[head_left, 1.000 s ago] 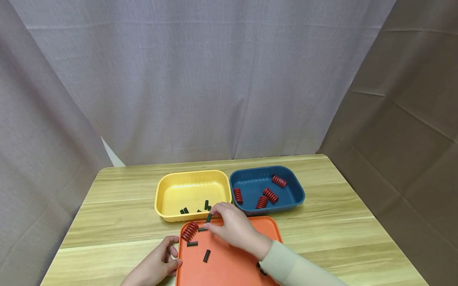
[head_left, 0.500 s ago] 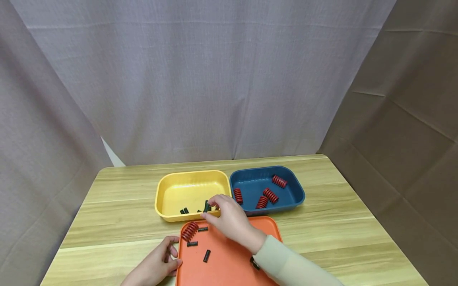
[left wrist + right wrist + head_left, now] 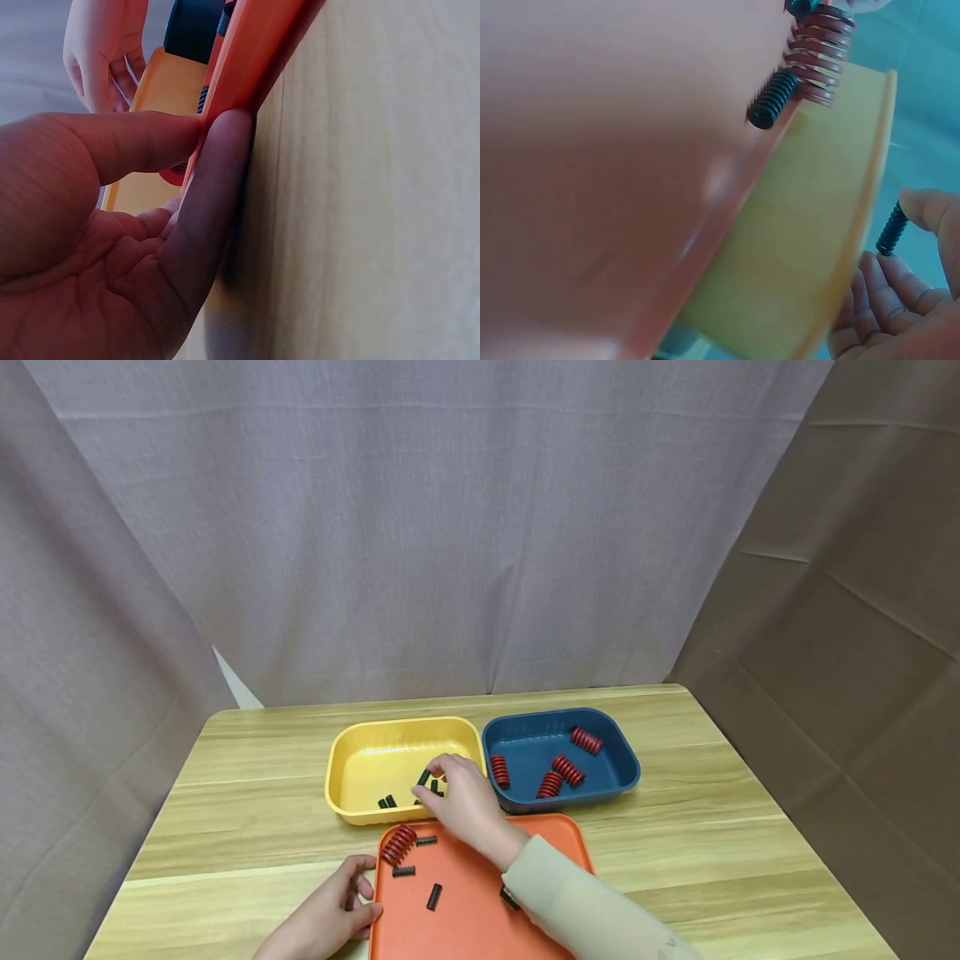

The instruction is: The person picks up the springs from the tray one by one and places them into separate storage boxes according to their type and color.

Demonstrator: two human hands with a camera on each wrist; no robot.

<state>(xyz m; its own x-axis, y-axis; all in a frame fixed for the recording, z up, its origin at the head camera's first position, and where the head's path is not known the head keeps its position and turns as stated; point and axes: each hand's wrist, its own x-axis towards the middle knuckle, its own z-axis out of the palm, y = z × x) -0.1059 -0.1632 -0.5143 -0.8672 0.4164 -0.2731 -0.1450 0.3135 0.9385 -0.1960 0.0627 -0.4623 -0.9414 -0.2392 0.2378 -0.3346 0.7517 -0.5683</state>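
The right hand (image 3: pixel 467 800) pinched a dark spring (image 3: pixel 423 777) over the yellow bin (image 3: pixel 367 766), toward its near edge; the left hand (image 3: pixel 336 900) gripped the left edge of the orange tray (image 3: pixel 461 927).

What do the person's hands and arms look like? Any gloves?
The left hand and right hand wear no gloves. On the right is a pale greenish sleeve with a cuff and a small dark mark. Any left sleeve is out of view.

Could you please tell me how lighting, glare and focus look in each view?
Head: fairly even light, a soft shine inside the yellow bin; left wrist: dim, the left hand shaded, a dark shadow on the wooden table; right wrist: the orange tray looks soft, glare streaking its edge.
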